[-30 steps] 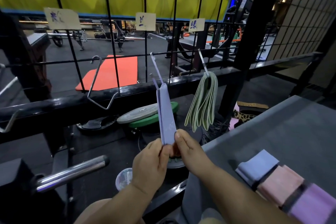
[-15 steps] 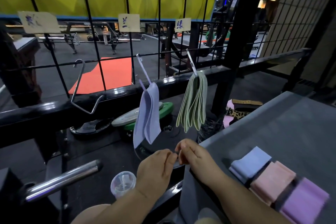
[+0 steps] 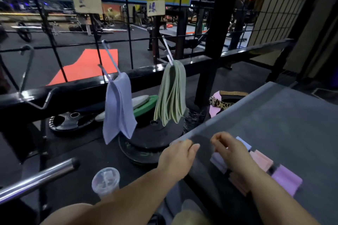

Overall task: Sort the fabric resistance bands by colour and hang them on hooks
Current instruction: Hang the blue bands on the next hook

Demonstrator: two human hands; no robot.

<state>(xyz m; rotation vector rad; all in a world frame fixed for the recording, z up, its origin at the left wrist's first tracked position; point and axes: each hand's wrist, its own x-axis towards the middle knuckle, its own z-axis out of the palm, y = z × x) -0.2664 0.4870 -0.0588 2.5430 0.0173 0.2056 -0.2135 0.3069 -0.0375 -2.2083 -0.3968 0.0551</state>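
Left hand (image 3: pixel 177 157): fingers loosely curled, empty, at the counter (image 3: pixel 283 115) edge.
Right hand (image 3: pixel 230 150): loosely curled over the pile, nothing held.
Pile: blue band (image 3: pixel 244 144), pink band (image 3: pixel 261 159), purple band (image 3: pixel 287 181), side by side on the counter.
Hung: blue bunch (image 3: pixel 118 109), green bunch (image 3: pixel 172 100); empty hook (image 3: pixel 27 78) far left.
Handling: probably light, soft, floppy; best pinched at a fold.
Room: gym, wire grid (image 3: pixel 129 23), plates (image 3: pixel 73 120) below.

Lavender-blue bands (image 3: pixel 118 107) and sage-green bands (image 3: pixel 171 95) hang; pink (image 3: pixel 260 159) and purple bands (image 3: pixel 286 179) lie on the grey tabletop (image 3: pixel 292 115); leopard-print belt (image 3: pixel 225 103).
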